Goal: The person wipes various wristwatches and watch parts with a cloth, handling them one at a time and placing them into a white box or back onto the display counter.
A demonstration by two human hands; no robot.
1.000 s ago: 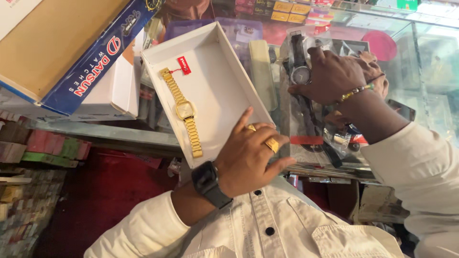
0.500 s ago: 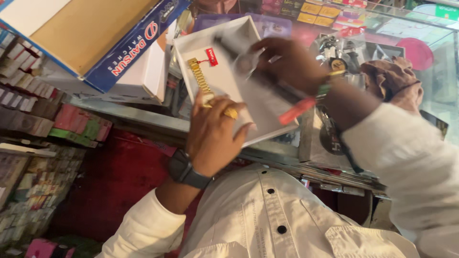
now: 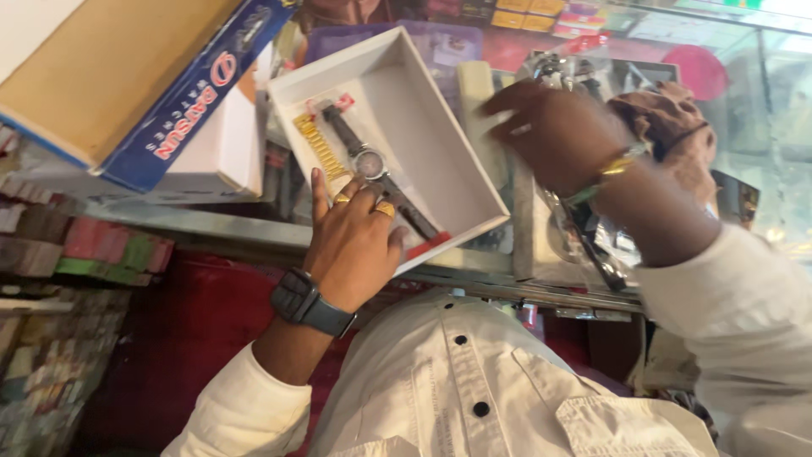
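We rested our left hand [image 3: 353, 241], its fingers held straight and close together, flat on the near edge of the white open box [image 3: 423, 127], fingertips touching the gold-banded watch [image 3: 320, 145] and the dark-strapped watch [image 3: 376, 173] that lay side by side inside it. The box sat tilted at the near edge of the glass counter [image 3: 761, 101]. Our right hand [image 3: 554, 127] hovered just beyond the box's far side, fingers loosely spread and gripping nothing, above a clear plastic bundle of watches [image 3: 584, 237].
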